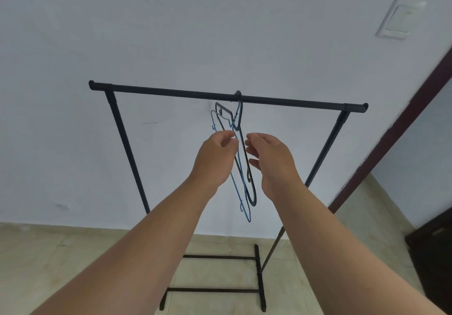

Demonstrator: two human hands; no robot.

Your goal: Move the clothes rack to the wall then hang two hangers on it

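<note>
a black clothes rack [171,91] is seen standing against a pale blue wall [171,33], its top rail [293,101] running from the upper left to the right, where a dark door frame [391,129] borders the wall. the rack's two side posts are spread downward, and its foot bars [220,257] are set on a beige tiled floor [49,253] close to the base of the wall.

two hangers are hooked together just right of the middle of the rail. a black hanger [252,192] is hung edge-on toward the camera, and a thin blue hanger [236,187] is hung beside it on the left, its lower tip reaching below the black one.

both bare forearms are raised from the bottom edge toward the hangers. the left hand [215,160] is curled, its thumb and fingertips pinched at the wire of the blue hanger near its neck. the right hand [274,163] is held just to the right of the black hanger with fingers loosely bent and parted; whether the fingertips are touching the black hanger cannot be told, and nothing is gripped in it.

a white square panel [397,19] is fixed high on the wall at the upper right. a dark cabinet [435,253] is partly shown at the right edge, beyond the door frame.
</note>
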